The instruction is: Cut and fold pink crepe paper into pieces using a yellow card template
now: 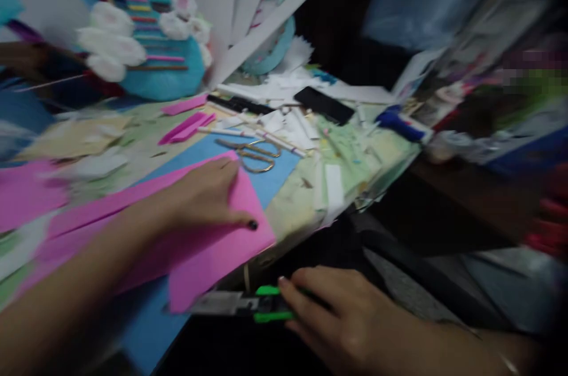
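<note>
My left hand holds a bright pink sheet at the table's edge, its thumb stretched out over the sheet and its other fingers bent near the far side. In my right hand is a pair of green-and-black handled scissors, held low in front of the table. Their silver blades point left and meet the sheet's lower corner; motion blur hides whether they are parted. Under the pink sheet lies a blue sheet. Gold-handled scissors rest on the blue sheet, just beyond my left hand.
Pink scraps, white paper pieces, thin sticks and a black phone lie farther back. A blue glue gun sits near the right edge. A turquoise decorated piece with white puffs stands at the back left.
</note>
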`<state>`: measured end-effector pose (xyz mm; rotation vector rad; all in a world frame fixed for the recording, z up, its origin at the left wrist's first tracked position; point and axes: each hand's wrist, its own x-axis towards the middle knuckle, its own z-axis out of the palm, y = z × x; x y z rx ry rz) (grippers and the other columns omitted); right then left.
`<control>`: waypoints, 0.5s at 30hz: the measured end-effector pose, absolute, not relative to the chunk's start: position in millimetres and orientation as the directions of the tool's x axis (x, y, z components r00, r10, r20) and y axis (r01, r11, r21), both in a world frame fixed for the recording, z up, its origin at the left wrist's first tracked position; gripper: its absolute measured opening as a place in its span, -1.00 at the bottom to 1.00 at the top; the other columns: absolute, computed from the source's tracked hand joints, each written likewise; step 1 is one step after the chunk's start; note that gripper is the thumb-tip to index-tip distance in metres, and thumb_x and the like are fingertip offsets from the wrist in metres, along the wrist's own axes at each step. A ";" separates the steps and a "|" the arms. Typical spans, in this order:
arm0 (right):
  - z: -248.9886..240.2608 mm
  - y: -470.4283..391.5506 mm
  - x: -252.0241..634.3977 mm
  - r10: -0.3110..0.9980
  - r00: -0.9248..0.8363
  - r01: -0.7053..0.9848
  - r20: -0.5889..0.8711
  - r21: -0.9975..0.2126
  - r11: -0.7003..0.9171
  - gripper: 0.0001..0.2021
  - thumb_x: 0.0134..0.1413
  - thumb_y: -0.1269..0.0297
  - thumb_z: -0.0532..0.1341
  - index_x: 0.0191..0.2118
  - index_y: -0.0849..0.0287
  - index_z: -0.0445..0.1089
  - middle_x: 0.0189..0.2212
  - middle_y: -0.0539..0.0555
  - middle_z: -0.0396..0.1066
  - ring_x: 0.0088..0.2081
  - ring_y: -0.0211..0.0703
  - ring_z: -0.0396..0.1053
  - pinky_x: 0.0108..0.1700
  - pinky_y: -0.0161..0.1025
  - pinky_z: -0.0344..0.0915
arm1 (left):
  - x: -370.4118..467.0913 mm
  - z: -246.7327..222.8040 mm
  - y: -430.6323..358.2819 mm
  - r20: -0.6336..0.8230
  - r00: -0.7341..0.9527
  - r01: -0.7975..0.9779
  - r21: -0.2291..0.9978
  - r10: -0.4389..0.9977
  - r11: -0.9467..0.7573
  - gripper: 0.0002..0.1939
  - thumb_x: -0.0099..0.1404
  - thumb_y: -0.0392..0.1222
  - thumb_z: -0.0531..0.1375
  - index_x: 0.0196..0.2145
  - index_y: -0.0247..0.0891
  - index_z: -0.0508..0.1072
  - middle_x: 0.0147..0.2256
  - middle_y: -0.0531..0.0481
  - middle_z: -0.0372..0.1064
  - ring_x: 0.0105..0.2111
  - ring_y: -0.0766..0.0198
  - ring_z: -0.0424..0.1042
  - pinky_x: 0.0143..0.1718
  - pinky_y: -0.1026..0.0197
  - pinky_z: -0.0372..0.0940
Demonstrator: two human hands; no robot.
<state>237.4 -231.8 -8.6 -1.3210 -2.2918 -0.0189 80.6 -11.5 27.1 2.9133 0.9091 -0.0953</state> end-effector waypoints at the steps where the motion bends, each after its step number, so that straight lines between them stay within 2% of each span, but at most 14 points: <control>1: -10.4 -231.7 237.7 0.791 -0.400 0.819 0.462 -0.207 0.535 -0.72 0.29 0.31 0.04 -0.08 0.38 0.39 -0.39 0.11 0.43 -0.47 -0.24 0.37 -0.53 -0.31 0.33 | 80.7 24.9 -11.2 -0.062 0.817 0.576 0.074 0.573 -0.814 -0.49 -0.07 0.20 0.31 -0.46 -0.18 0.13 -0.42 -0.01 0.20 -0.45 0.19 0.18 -0.44 0.18 0.05; 3: -16.3 -231.0 238.8 0.778 -0.418 0.824 0.469 -0.165 0.542 -0.71 0.29 0.25 0.06 -0.11 0.39 0.39 -0.45 0.07 0.40 -0.56 -0.27 0.30 -0.64 -0.31 0.22 | 80.8 19.3 -10.1 -0.015 0.820 0.571 0.100 0.573 -0.815 -0.55 -0.03 0.09 0.31 -0.48 -0.17 0.12 -0.45 0.04 0.19 -0.46 0.21 0.17 -0.43 0.20 0.03; 5: -22.3 -231.6 239.0 0.786 -0.435 0.832 0.439 -0.138 0.538 -0.73 0.28 0.23 0.06 -0.16 0.35 0.39 -0.51 0.02 0.37 -0.63 -0.30 0.23 -0.71 -0.32 0.10 | 80.6 15.0 -9.0 0.017 0.806 0.586 0.121 0.592 -0.801 -0.55 -0.04 0.06 0.32 -0.51 -0.16 0.10 -0.49 0.08 0.17 -0.48 0.23 0.14 -0.43 0.22 0.00; 7: -24.8 -235.0 237.7 0.815 -0.443 0.830 0.374 -0.173 0.530 -0.73 0.30 0.22 0.04 -0.26 0.27 0.40 -0.58 -0.04 0.33 -0.67 -0.34 0.18 -0.73 -0.35 0.04 | 80.2 14.4 -8.4 0.016 0.800 0.593 0.130 0.600 -0.794 -0.54 -0.05 0.09 0.32 -0.52 -0.16 0.11 -0.49 0.07 0.17 -0.48 0.23 0.14 -0.43 0.22 -0.01; 8: -24.2 -237.4 237.2 0.832 -0.436 0.820 0.344 -0.229 0.524 -0.71 0.32 0.24 0.02 -0.34 0.25 0.39 -0.63 -0.07 0.29 -0.69 -0.38 0.17 -0.73 -0.39 0.04 | 79.9 15.7 -8.3 -0.002 0.802 0.592 0.134 0.597 -0.795 -0.53 -0.06 0.13 0.31 -0.51 -0.16 0.11 -0.48 0.06 0.18 -0.47 0.23 0.13 -0.43 0.22 0.00; 9: -22.6 -240.0 237.3 0.833 -0.480 0.777 0.276 -0.307 0.549 -0.68 0.34 0.18 0.01 -0.33 0.25 0.39 -0.64 -0.08 0.29 -0.67 -0.41 0.20 -0.69 -0.45 0.11 | 79.7 17.8 -8.2 -0.032 0.805 0.590 0.144 0.592 -0.795 -0.50 -0.08 0.19 0.31 -0.51 -0.17 0.11 -0.47 0.05 0.18 -0.47 0.23 0.13 -0.43 0.21 0.00; 11: -17.9 -244.0 240.7 0.852 -0.453 0.791 0.263 -0.323 0.520 -0.71 0.34 0.21 0.00 -0.18 0.23 0.41 -0.49 -0.01 0.41 -0.53 -0.35 0.34 -0.53 -0.42 0.29 | 79.0 23.0 -7.8 -0.070 0.815 0.577 0.197 0.575 -0.793 -0.46 -0.11 0.26 0.30 -0.49 -0.18 0.14 -0.44 0.02 0.19 -0.44 0.22 0.13 -0.41 0.19 0.01; 12: -16.0 -245.0 244.1 0.842 -0.430 0.801 0.326 -0.292 0.523 -0.71 0.35 0.26 -0.02 -0.06 0.23 0.40 -0.42 0.04 0.44 -0.48 -0.31 0.38 -0.50 -0.37 0.33 | 78.5 25.5 -7.3 -0.070 0.822 0.563 0.252 0.565 -0.787 -0.46 -0.12 0.24 0.31 -0.49 -0.18 0.14 -0.44 0.02 0.17 -0.43 0.20 0.13 -0.40 0.18 0.00; 13: -14.9 -245.4 248.6 0.834 -0.383 0.809 0.397 -0.292 0.510 -0.68 0.35 0.21 -0.02 -0.01 0.21 0.39 -0.35 0.07 0.46 -0.42 -0.26 0.43 -0.46 -0.34 0.37 | 77.6 27.6 -6.7 -0.068 0.833 0.539 0.321 0.549 -0.779 -0.48 -0.10 0.21 0.32 -0.49 -0.18 0.14 -0.45 0.02 0.15 -0.43 0.20 0.12 -0.41 0.18 -0.02; 15: -15.8 -245.2 260.4 0.824 -0.276 0.813 0.495 -0.338 0.475 -0.67 0.35 0.19 -0.05 -0.04 0.11 0.42 -0.32 0.07 0.48 -0.36 -0.23 0.48 -0.41 -0.34 0.43 | 74.9 30.3 -4.3 -0.072 0.834 0.534 0.356 0.547 -0.767 -0.54 0.01 0.17 0.27 -0.50 -0.18 0.13 -0.44 0.04 0.14 -0.44 0.22 0.11 -0.41 0.19 -0.03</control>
